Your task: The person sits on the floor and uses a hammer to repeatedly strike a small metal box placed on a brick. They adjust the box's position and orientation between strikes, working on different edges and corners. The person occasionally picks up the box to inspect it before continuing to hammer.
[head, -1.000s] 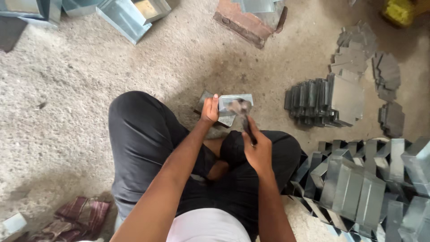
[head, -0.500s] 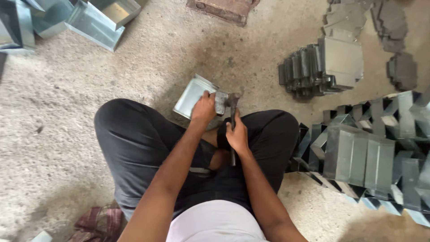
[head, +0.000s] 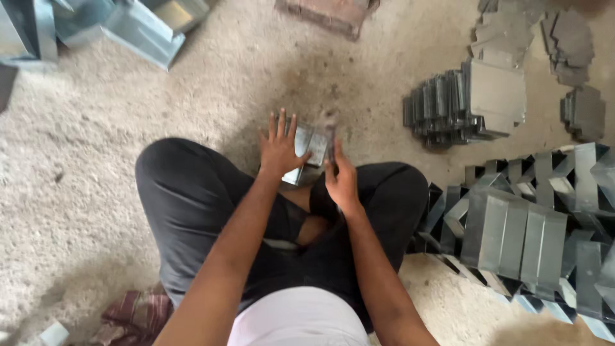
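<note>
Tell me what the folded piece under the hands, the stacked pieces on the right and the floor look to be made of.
Folded piece: thin sheet metal, probably galvanised steel; pale grey, dull sheen, crisp creases. The left hand presses it flat; the right hand grips a blurred tool at its edge.
Stacked pieces: likely the same sheet metal; grey, sharp bends, soft reflections.
Floor: rough concrete or sandy cement; grainy, matt, beige.

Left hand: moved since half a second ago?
Yes. Left hand now lies flat with spread fingers on the metal piece, against the knees; before it gripped the edge.
</note>
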